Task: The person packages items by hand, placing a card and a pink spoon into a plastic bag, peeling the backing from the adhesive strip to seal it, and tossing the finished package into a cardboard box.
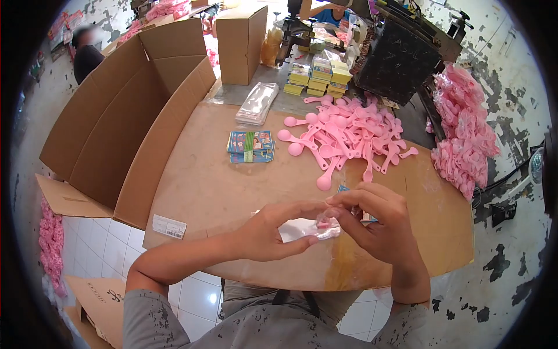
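Above the near side of the cardboard-covered table, my left hand (279,227) and my right hand (375,218) meet at the fingertips. Between them is a small clear plastic bag (324,222) with something pink in it, partly hidden by my fingers. My left fingers and thumb curve around the bag. A pinch of my right thumb and fingers closes on its upper part. Beneath the hands lies white, shiny plastic (293,231), perhaps more bags. Blue printed cards (343,189) are partly covered by my right hand. Beyond lies a heap of pink measuring spoons (354,131).
A banded card bundle (250,146) and a stack of clear bags (256,104) lie left of the spoons. Yellow-edged card stacks (318,75) stand behind. A large open carton (163,139) borders the left. Pink bagged goods (462,128) hang right. Other people are in the background.
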`<state>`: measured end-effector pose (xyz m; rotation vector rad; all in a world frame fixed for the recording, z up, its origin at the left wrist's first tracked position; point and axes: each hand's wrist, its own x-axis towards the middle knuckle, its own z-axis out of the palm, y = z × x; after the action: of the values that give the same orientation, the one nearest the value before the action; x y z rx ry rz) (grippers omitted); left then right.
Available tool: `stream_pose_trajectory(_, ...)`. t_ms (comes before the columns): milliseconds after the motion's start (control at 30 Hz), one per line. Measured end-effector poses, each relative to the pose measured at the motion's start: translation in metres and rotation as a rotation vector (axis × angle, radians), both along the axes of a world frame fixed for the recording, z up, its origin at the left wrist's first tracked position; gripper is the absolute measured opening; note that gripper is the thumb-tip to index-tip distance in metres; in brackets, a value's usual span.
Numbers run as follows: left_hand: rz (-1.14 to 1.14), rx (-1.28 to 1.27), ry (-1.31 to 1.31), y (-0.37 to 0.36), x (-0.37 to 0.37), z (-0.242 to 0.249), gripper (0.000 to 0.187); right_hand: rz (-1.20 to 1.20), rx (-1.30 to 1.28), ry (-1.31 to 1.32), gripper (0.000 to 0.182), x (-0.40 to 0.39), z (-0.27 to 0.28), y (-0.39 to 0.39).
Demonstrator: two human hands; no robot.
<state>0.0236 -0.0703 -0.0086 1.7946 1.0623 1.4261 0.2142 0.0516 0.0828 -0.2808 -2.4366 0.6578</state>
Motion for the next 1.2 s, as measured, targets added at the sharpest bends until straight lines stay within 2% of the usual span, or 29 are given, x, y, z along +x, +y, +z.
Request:
stream_pose_trajectory(200, 0.043, -0.073, 0.036, 0.000, -0.002, -0.012, 0.049, -0.027, -0.175, 0.012, 0.021, -0.004, -0.012, -0.003)
stream_pose_trajectory(233, 0.053, -0.107, -0.040, 0.000, -0.001, -0.011, 0.048, -0.050, -0.188, 0.004, 0.022, -0.004, -0.012, -0.003)
stream_pose_trajectory(300, 0.073, -0.173, -0.194, -0.001, 0.003, -0.006, 0.048, -0.053, 0.125, 0.136, 0.024, -0.009, -0.023, 0.004)
stream_pose_trajectory(333, 0.083, -0.184, -0.171, -0.002, 0.003, -0.005, 0.048, -0.054, 0.281, 0.201, 0.025, -0.011, -0.026, 0.006)
stream_pose_trajectory(433, 0.120, -0.181, -0.086, -0.004, 0.001, -0.005, 0.050, -0.048, 0.579, 0.084, 0.026, -0.017, -0.025, -0.002)
stream_pose_trajectory(533, 0.156, -0.141, 0.033, -0.005, 0.002, -0.008, 0.054, -0.051, 0.715, 0.039, 0.028, -0.021, -0.037, 0.002)
stream_pose_trajectory(633, 0.188, -0.125, 0.188, -0.003, 0.001, -0.015, 0.057, -0.067, 0.775, -0.025, 0.022, -0.024, -0.042, 0.001)
stream_pose_trajectory(733, 0.171, -0.072, 0.321, -0.001, 0.001, -0.016, 0.059, -0.088, 0.664, -0.105, 0.016, -0.028, -0.041, 0.009)
stream_pose_trajectory(800, 0.129, -0.111, 0.344, 0.001, -0.001, -0.013, 0.060, -0.154, 0.445, 0.011, 0.008, -0.022, -0.037, 0.026)
stream_pose_trajectory(833, 0.103, -0.199, 0.238, 0.001, -0.001, -0.008, 0.059, -0.181, 0.336, 0.069, 0.006, -0.014, -0.034, 0.037)
stream_pose_trajectory(933, 0.014, -0.401, -0.090, 0.002, -0.002, -0.001, 0.055, -0.059, -0.611, -0.021, 0.003, 0.036, -0.018, 0.056)
stream_pose_trajectory(1000, -0.065, -0.457, -0.318, 0.008, -0.009, -0.013, 0.052, -0.111, -0.828, 0.059, 0.008, 0.094, -0.020, 0.076)
stream_pose_trajectory(1067, -0.083, -0.508, -0.335, 0.010, -0.014, -0.009, 0.048, 0.098, -1.010, 0.296, 0.010, 0.178, -0.038, 0.136)
stream_pose_trajectory(1200, -0.094, -0.526, -0.351, 0.011, -0.012, -0.012, 0.045, -0.599, -0.603, 0.176, 0.025, 0.248, -0.060, 0.184)
